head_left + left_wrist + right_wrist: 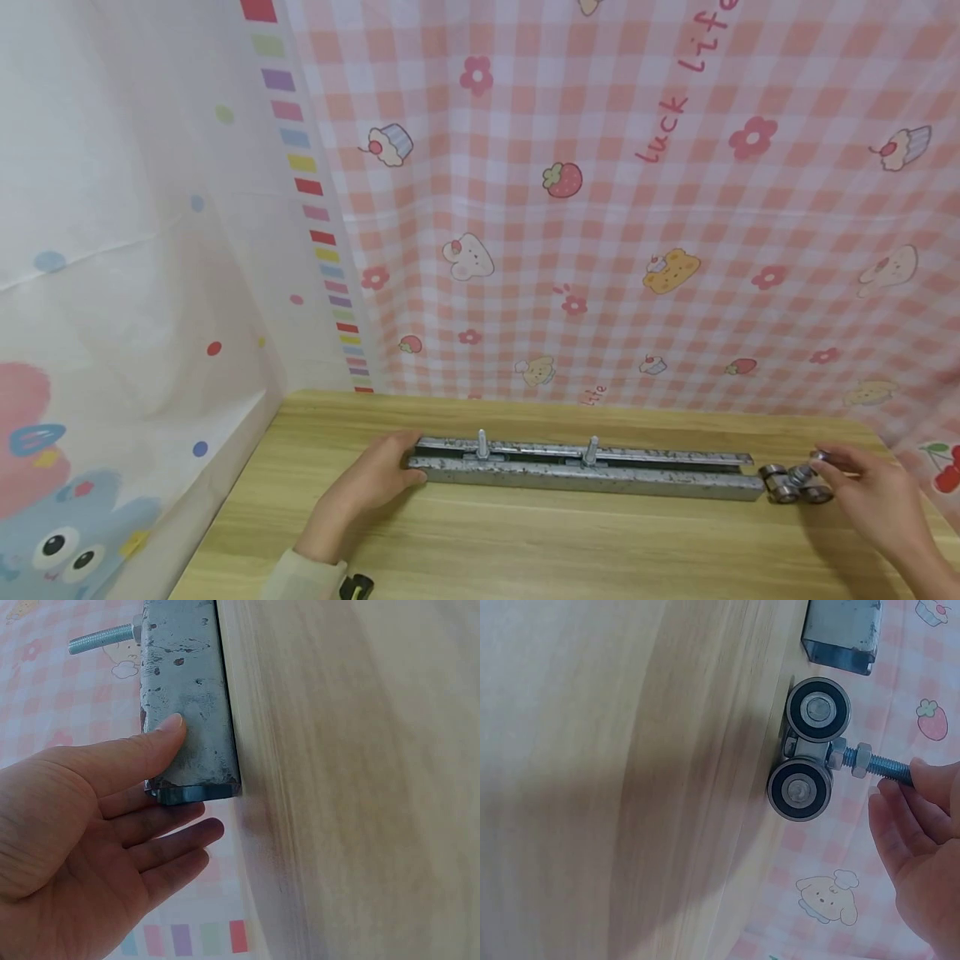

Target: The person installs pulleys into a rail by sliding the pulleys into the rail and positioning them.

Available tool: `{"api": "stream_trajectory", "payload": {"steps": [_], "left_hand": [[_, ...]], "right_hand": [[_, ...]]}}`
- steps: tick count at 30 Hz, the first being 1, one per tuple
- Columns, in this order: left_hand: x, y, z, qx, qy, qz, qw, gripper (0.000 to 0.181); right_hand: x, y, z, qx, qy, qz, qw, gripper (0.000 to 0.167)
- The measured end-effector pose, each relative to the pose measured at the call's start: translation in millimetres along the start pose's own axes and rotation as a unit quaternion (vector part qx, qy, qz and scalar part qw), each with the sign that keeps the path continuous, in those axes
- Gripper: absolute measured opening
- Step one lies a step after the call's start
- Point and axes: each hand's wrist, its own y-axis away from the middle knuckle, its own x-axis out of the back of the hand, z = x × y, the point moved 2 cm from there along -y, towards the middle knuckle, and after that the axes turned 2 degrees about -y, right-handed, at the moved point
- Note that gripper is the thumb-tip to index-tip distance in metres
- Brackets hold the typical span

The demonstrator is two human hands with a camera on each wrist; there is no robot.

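Note:
A scuffed steel C-channel track [585,479] lies lengthwise on the table, its slot facing up. Two threaded studs [591,451] stick up through that slot. At the track's left end, my left hand [90,832] grips it, thumb against the near side wall and the other fingers behind the end. Just off the right end stands a four-wheeled roller trolley [810,750] with a threaded bolt and nuts. My right hand [930,855] pinches the tip of that bolt [891,768] between thumb and fingers. A small gap separates the trolley from the track's open end [840,656].
The wood-grain table [540,550] meets a pink checked cloth [525,208] at its back edge. A white patterned cloth [135,208] hangs at the left. Near the left sleeve sits a small black object [356,587], partly cut off by the frame.

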Motion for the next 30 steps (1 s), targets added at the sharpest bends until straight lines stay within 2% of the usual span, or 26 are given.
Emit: {"api": "stream_trajectory", "payload": {"steps": [11, 30], "left_hand": [[-2.2, 0.8, -4.7, 0.0, 0.001, -0.003, 1.0, 0.043], [-1.2, -0.2, -4.0, -0.003, 0.001, 0.0, 1.0, 0.05]], "right_hand": [[-5.9, -0.7, -4.5, -0.019, 0.0, -0.018, 0.9997, 0.025], [-12.1, -0.6, -16.1, 0.024, -0.023, -0.005, 0.9994, 0.023]]}}
